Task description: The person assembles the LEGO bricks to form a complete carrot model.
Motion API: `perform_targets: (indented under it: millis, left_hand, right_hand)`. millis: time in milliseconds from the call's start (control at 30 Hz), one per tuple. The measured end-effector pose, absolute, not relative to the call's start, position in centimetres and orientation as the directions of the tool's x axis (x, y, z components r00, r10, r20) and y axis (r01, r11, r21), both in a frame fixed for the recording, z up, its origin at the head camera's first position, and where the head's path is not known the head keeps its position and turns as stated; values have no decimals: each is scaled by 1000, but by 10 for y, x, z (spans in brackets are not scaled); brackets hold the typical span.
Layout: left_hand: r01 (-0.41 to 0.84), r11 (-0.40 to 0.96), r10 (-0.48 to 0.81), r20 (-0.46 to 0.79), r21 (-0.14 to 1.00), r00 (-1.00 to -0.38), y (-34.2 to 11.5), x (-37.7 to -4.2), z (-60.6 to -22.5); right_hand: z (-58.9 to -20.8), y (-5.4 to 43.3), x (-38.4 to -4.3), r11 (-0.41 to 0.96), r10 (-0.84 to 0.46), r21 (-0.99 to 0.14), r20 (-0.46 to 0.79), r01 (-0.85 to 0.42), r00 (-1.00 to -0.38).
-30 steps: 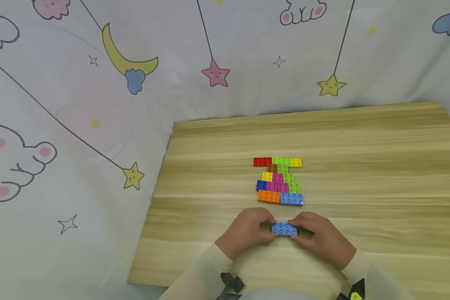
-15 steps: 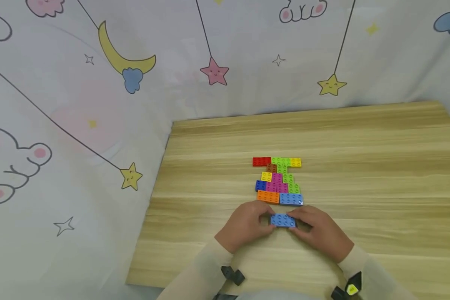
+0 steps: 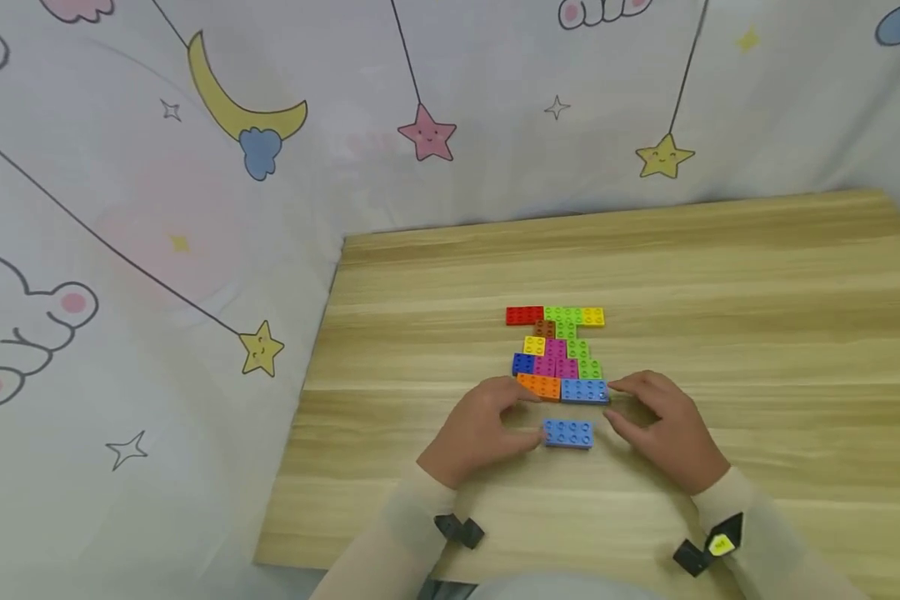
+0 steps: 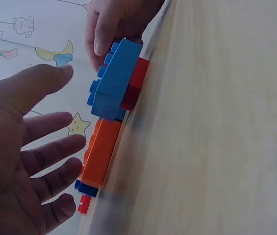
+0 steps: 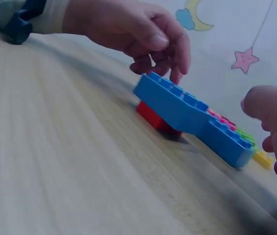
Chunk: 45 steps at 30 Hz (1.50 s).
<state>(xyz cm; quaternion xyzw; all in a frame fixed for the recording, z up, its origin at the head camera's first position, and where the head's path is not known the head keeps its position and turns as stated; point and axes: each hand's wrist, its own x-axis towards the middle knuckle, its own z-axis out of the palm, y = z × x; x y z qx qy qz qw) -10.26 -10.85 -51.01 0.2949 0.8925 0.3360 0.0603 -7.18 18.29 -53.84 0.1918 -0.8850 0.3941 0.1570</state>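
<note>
Holding nothing, our left hand (image 3: 478, 432) and right hand (image 3: 673, 432) loosely flank the blue brick (image 3: 567, 433), which sits on a red brick (image 5: 153, 117) just in front of the mosaic (image 3: 566, 367). We'd best pinch both ends evenly, keeping it level.

The head view looks forward and down from high above the near side, taking in the tabletop (image 3: 780, 333) as far as the printed cloth (image 3: 510, 67). The left wrist view sits low and close beside the left hand (image 4: 28, 142), rolled so the table rises steeply, facing the far side. The right wrist view, also low and close, faces far and left; both wrist views share the nearest blue brick (image 5: 170, 103).
</note>
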Motion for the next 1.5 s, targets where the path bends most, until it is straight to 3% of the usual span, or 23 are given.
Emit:
perform_targets:
  millis: [233, 467, 800, 1033, 1200, 1500]
  left_hand:
    - [543, 600, 663, 15, 587, -749, -99, -107, -518]
    - [543, 590, 678, -2, 598, -735, -93, -109, -523]
    - [499, 609, 649, -25, 616, -761, -94, -106, -520]
    - [503, 626, 625, 2, 596, -781, -97, -106, -519]
    - [490, 642, 606, 2, 589, -796, -100, -106, -519]
    - [505, 635, 608, 24, 585, -793, -101, -109, -523]
  right_hand:
    - [-543, 187, -88, 681, -213, -646, 275, -344, -938]
    - [-546, 184, -96, 683, -244, -639, 256, -354, -935]
    - [-542, 181, -94, 703, -225, -641, 211, -308, -951]
    - [-530, 186, -83, 638, -155, -743, 132, -201, -979]
    - [-527, 187, -76, 617, -209, -737, 187, -278, -960]
    - [-533, 186, -72, 482, -380, -714, 353, -508, -855]
